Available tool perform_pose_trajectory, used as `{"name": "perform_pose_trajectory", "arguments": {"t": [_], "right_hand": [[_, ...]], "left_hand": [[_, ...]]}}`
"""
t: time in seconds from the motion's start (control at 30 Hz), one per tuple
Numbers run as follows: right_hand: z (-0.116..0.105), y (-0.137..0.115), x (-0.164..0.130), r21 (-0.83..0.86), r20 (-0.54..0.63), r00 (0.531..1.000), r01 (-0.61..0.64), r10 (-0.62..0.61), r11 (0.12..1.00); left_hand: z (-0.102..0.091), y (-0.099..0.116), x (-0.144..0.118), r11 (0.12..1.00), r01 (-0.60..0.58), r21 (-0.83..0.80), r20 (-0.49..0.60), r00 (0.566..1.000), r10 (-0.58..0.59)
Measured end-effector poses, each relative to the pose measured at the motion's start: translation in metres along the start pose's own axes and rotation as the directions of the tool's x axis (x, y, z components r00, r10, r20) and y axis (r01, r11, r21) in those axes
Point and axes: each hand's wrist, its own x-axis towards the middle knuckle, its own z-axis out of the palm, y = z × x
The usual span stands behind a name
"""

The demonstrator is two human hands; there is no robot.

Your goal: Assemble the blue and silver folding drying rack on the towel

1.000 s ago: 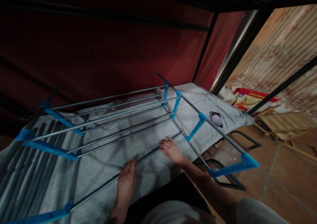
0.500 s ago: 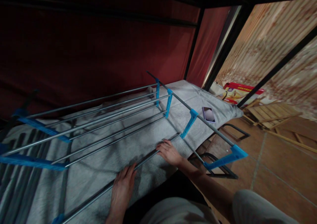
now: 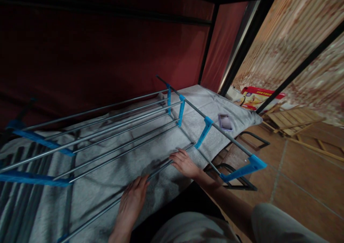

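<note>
A rack of grey metal tubes with blue plastic joints (image 3: 204, 132) lies across a grey blanket (image 3: 161, 146). Its nearest long tube (image 3: 92, 223) runs from the lower left up toward a blue joint at the right. My left hand (image 3: 135, 194) curls its fingers over the middle of this tube. Further right along the same tube, my right hand (image 3: 184, 162) has its fingers bent over it; the thumb is hidden. Several parallel tubes (image 3: 120, 144) span the rack beyond my hands.
Several loose grey tubes (image 3: 20, 185) lie at the left. A phone-like object (image 3: 225, 122) rests on the blanket behind the rack. Dark metal posts (image 3: 247, 46) frame the bed-like surface. On the tiled floor (image 3: 295, 175) are folded wooden slats (image 3: 295, 119) and a red box (image 3: 262, 96).
The view has shifted slightly. Both hands stay on the near tube, and the gap between this tube and its shadow looks wider.
</note>
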Motion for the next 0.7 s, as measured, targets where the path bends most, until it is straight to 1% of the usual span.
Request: {"name": "perform_pose_trajectory", "arguments": {"t": [0.13, 0.23, 0.33, 0.4, 0.47, 0.53, 0.6, 0.7], "right_hand": [[-0.002, 0.002, -0.014, -0.002, -0.047, 0.997, -0.061, 0.061, 0.998], [-0.006, 0.003, -0.025, 0.016, -0.119, 0.984, -0.135, 0.136, 0.991], [-0.009, 0.002, -0.037, 0.092, -0.213, 0.952, -0.206, 0.221, 0.974], [-0.011, 0.001, -0.045, 0.146, -0.27, 0.916, -0.265, 0.296, 0.953], [-0.012, 0.002, -0.052, 0.193, -0.321, 0.869, -0.329, 0.376, 0.925], [-0.012, 0.004, -0.059, 0.243, -0.382, 0.806, -0.385, 0.452, 0.891], [-0.011, 0.009, -0.066, 0.293, -0.448, 0.727, -0.43, 0.52, 0.854], [-0.008, 0.022, -0.073, 0.34, -0.537, 0.594, -0.498, 0.599, 0.798]], "left_hand": [[-0.006, 0.004, 0.001, 1.0, 0.018, 0.022, 0.045, 0.999, -0.019], [-0.013, 0.007, 0.001, 0.999, 0.029, 0.046, 0.072, 0.997, -0.032], [-0.021, 0.007, -0.004, 0.996, 0.025, 0.082, 0.075, 0.997, -0.031], [-0.022, 0.006, -0.009, 0.996, 0.025, 0.09, 0.074, 0.997, -0.032], [-0.02, 0.004, -0.015, 0.996, 0.03, 0.085, 0.062, 0.997, -0.035], [-0.014, 0.003, -0.02, 0.997, 0.03, 0.077, 0.041, 0.999, -0.033], [-0.006, 0.003, -0.024, 0.997, 0.024, 0.074, 0.019, 0.999, -0.025], [0.005, 0.005, -0.027, 0.998, 0.003, 0.07, -0.01, 1.0, -0.003]]}}
